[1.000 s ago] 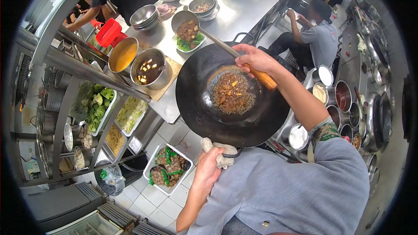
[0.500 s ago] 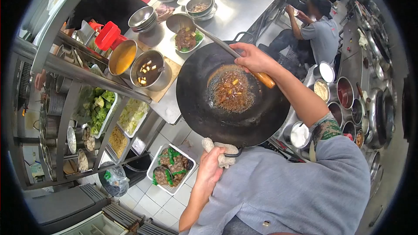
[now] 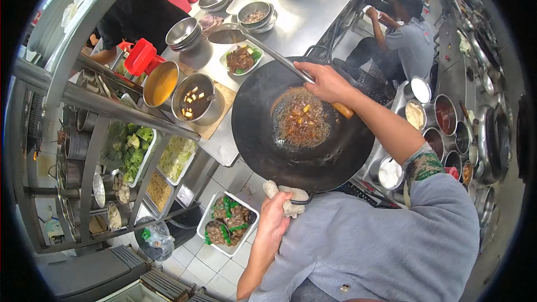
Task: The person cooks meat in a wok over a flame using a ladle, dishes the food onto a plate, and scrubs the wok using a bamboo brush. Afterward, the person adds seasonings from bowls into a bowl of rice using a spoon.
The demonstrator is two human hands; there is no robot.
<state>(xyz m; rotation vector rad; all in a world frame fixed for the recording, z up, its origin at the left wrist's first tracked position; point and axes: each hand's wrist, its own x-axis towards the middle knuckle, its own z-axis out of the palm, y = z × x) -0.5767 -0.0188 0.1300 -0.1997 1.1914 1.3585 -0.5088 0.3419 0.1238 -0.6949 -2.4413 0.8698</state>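
Biggest first: the steel table [image 3: 324, 5] stretches out beyond the right fingers, bowls stacked along it. Now the black wok [image 3: 254, 128], sitting wide open below the right fingers, its near edge just ahead of the left ones! Left of the left fingers and lower down, well apart from them, there's a white basket [image 3: 232, 249] with bundles tied in green. And here's the ladle [image 3: 274, 53]: the right hand [image 3: 327, 81] has its fingers clamped round the shaft, wooden grip poking out behind, steel bowl far out past the fingertips. Left of those right fingers stands the pot [image 3: 210, 113], pale cubes in dark sauce. Straight under the right fingers, glossy brown food [image 3: 302, 117] lies at the wok's bottom. Beyond the fingertips, just beside the ladle's bowl, a white dish [image 3: 249, 71] carries brown chunks and greens. Smallest, the cloth [image 3: 295, 204]: the left hand [image 3: 275, 210] has its fingers closed on it, bunched at the wok's near loop handle.
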